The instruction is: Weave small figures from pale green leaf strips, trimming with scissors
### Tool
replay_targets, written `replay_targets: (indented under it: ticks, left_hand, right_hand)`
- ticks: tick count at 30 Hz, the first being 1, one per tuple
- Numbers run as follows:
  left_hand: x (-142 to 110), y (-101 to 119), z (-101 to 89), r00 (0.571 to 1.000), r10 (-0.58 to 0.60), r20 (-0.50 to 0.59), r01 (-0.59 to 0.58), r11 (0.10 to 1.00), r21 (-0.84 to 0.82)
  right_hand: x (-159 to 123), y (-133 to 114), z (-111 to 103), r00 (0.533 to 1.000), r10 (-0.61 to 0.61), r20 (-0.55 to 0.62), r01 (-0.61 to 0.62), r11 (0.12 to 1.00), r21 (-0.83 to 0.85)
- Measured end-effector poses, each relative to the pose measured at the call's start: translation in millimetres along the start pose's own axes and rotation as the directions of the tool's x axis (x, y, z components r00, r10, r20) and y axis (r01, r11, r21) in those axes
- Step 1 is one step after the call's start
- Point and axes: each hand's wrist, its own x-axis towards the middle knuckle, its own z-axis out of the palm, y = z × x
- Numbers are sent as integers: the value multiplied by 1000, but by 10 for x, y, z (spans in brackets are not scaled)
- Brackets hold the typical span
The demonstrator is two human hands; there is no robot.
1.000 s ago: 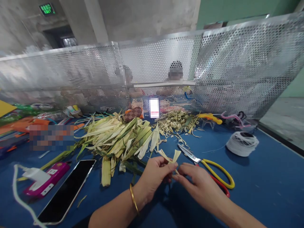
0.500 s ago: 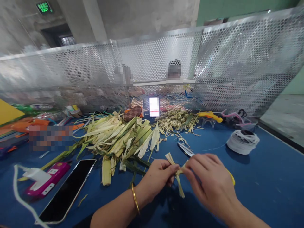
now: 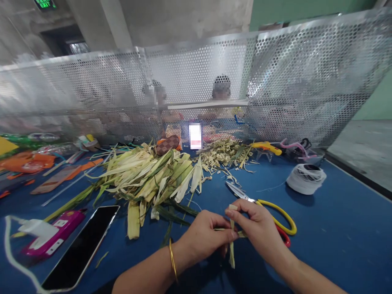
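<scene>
Strips of pale corn husk [image 3: 232, 255] cross between my two hands, low in the middle of the view. My left hand [image 3: 208, 232], with a gold bangle at the wrist, pinches the strips where they cross; one end hangs below its thumb. My right hand [image 3: 257, 224] is closed in a pinch on the upper end of a strip. Just behind and beside the right hand lie scissors [image 3: 277, 212] with yellow and red handles, partly covered by it. A large heap of husks [image 3: 153, 175] spreads over the blue table left of the hands.
A phone [image 3: 81, 247] and a magenta power strip [image 3: 55, 232] with a white plug lie at left. White thread [image 3: 306, 179] is wound on a spool at right. Husk scraps [image 3: 226, 153] and a yellow glue gun [image 3: 266, 147] lie before a perforated metal screen [image 3: 196, 65]; people sit behind it.
My right hand has drawn down and turned, now pinching the strip's upper end. The crossed strips sit more upright, and the scissors' handles have come into view.
</scene>
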Motion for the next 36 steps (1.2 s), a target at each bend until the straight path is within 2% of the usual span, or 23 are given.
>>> replay_targets:
  ticks: [3, 7, 9, 11, 13, 15, 18, 22, 28, 32, 34, 36]
  left_hand:
    - [5, 29, 0, 999, -6, -52, -2, 989, -147]
    - [31, 59, -31, 987, -24, -159, -40, 921, -386]
    - [48, 52, -45, 977, -3, -213, -97, 883, -459]
    - [65, 31, -43, 965, 40, -258, -168, 850, -500]
    - [77, 5, -28, 957, 70, -283, -216, 823, -526]
    - [83, -18, -11, 953, 79, -293, -231, 814, -532]
    - [78, -33, 2, 952, 75, -296, -226, 826, -517]
    - [55, -36, 10, 954, 73, -292, -223, 822, -524]
    - [56, -53, 40, 946, 45, -320, -224, 804, -550]
    - [61, -7, -14, 953, -16, -303, -162, 819, -550]
    - [50, 36, -61, 961, -46, -273, -119, 822, -557]
    - [34, 70, -102, 977, -35, -210, -98, 801, -590]
  right_hand:
    - [69, -3, -105, 998, -24, -64, 22, 999, -27]
    - [92, -47, -258, 953, -120, -279, 71, 981, -180]
    - [49, -77, -254, 951, -206, -229, 134, 946, -295]
    - [-12, -84, -179, 973, -220, -63, 186, 922, -339]
    - [-69, -57, -60, 985, -141, 95, 164, 935, -313]
    - [-109, -7, 57, 985, -46, 169, 91, 958, -271]
    - [-141, 52, 158, 984, -6, 175, 40, 981, -191]
    - [-167, 48, 160, 981, -54, 188, 79, 989, -128]
    - [-218, -9, 162, 959, -137, 249, 194, 955, -223]
    - [-224, -67, 112, 936, -220, 275, 302, 902, -308]
    - [-185, -84, 31, 942, -282, 185, 332, 869, -368]
    - [-115, -80, -64, 950, -312, 1, 280, 851, -444]
